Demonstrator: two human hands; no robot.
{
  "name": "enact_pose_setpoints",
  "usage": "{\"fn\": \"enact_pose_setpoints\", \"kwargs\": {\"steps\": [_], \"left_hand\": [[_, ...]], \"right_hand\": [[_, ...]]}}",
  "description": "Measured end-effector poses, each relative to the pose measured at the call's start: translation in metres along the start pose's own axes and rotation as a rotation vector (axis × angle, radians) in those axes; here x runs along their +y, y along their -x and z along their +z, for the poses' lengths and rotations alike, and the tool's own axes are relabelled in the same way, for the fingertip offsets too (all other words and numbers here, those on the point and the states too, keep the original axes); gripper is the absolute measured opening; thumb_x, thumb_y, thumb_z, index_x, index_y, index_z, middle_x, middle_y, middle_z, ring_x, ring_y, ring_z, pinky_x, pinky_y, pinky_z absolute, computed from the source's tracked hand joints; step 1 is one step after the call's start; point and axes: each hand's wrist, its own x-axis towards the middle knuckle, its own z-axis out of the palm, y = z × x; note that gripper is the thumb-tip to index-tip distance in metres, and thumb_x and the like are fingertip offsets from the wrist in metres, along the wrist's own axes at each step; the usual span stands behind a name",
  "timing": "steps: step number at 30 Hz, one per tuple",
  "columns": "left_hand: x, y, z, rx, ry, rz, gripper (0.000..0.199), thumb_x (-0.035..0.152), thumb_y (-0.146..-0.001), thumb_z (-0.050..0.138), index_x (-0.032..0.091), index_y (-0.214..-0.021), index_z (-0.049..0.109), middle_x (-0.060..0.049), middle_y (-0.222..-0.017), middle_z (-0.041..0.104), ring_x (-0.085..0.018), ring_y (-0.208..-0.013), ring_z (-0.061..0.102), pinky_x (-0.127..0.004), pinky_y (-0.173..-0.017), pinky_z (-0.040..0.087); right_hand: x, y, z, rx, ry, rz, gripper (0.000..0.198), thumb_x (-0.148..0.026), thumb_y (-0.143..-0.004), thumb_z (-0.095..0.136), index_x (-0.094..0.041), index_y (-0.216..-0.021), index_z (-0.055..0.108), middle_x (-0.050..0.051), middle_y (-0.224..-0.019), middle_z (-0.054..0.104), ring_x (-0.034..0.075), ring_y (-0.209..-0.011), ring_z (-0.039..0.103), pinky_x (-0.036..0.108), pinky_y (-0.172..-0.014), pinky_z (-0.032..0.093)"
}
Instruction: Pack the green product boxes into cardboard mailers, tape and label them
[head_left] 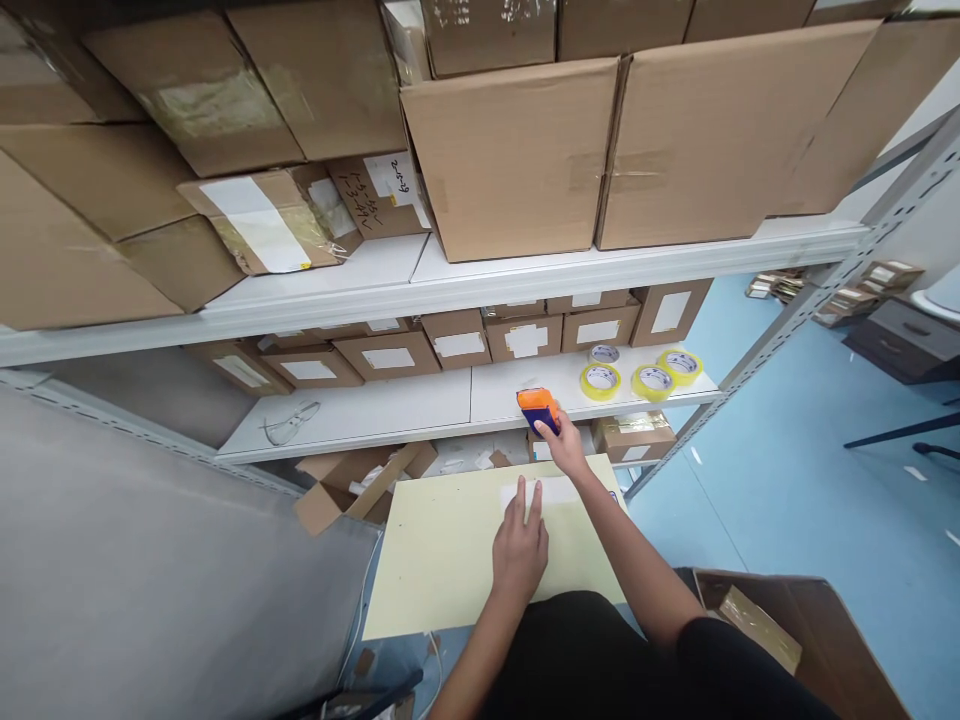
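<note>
In my right hand (565,446) is a small orange and dark-blue box-like object (537,404), held just in front of the middle shelf's edge; its exact kind is unclear. My left hand (520,545) is over the pale yellow board (431,550), two fingers stretched forward and the others bent. Those fingertips reach a white paper strip (556,490) near the board's far edge. Part of the strip is hidden by my hands and right forearm.
Yellow tape rolls (601,381) stand on the middle shelf (405,405), with labelled cartons (390,356) behind. Large cartons (517,165) fill the upper shelf. An opened carton (360,485) is left of the board. Another open box (817,640) stands at my right.
</note>
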Motion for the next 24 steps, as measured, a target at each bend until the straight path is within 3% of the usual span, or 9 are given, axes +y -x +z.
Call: {"fn": "enact_pose_setpoints", "kwargs": {"steps": [8, 14, 18, 24], "left_hand": [[-0.053, -0.024, -0.031, 0.111, 0.094, -0.151, 0.068, 0.021, -0.099, 0.052, 0.027, -0.164, 0.031, -0.013, -0.163, 0.043, -0.031, -0.134, 0.059, -0.041, -0.093, 0.062], [-0.069, -0.047, -0.047, 0.176, 0.198, -0.182, 0.065, 0.024, -0.099, 0.052, 0.027, -0.162, 0.034, -0.012, -0.161, 0.045, -0.03, -0.138, 0.055, -0.041, -0.098, 0.059], [-0.074, -0.058, -0.056, 0.152, 0.274, -0.223, 0.061, 0.026, -0.1, 0.052, 0.028, -0.16, 0.039, -0.011, -0.16, 0.047, -0.029, -0.14, 0.053, -0.043, -0.106, 0.055], [-0.09, -0.049, -0.06, 0.076, 0.505, -0.351, 0.05, 0.033, -0.1, 0.054, 0.029, -0.149, 0.054, -0.009, -0.148, 0.058, -0.026, -0.134, 0.057, -0.039, -0.096, 0.059]], "right_hand": [[0.041, -0.064, -0.022, -0.056, 0.24, -0.201, 0.036, -0.043, -0.088, 0.064, -0.017, -0.114, 0.066, 0.016, -0.115, 0.07, 0.034, -0.107, 0.063, 0.051, -0.097, 0.051], [0.042, -0.109, -0.017, -0.198, 0.603, -0.201, 0.038, -0.016, -0.085, 0.068, -0.012, -0.123, 0.068, 0.021, -0.113, 0.073, 0.034, -0.111, 0.063, 0.05, -0.105, 0.042], [0.032, -0.115, -0.003, -0.233, 0.785, -0.189, 0.035, -0.015, -0.09, 0.065, -0.011, -0.125, 0.067, 0.02, -0.11, 0.074, 0.033, -0.113, 0.062, 0.047, -0.107, 0.037], [0.031, -0.095, 0.008, -0.083, 0.805, -0.265, 0.05, -0.017, -0.088, 0.06, -0.011, -0.137, 0.061, 0.021, -0.138, 0.063, 0.038, -0.129, 0.05, 0.053, -0.112, 0.033]]}}
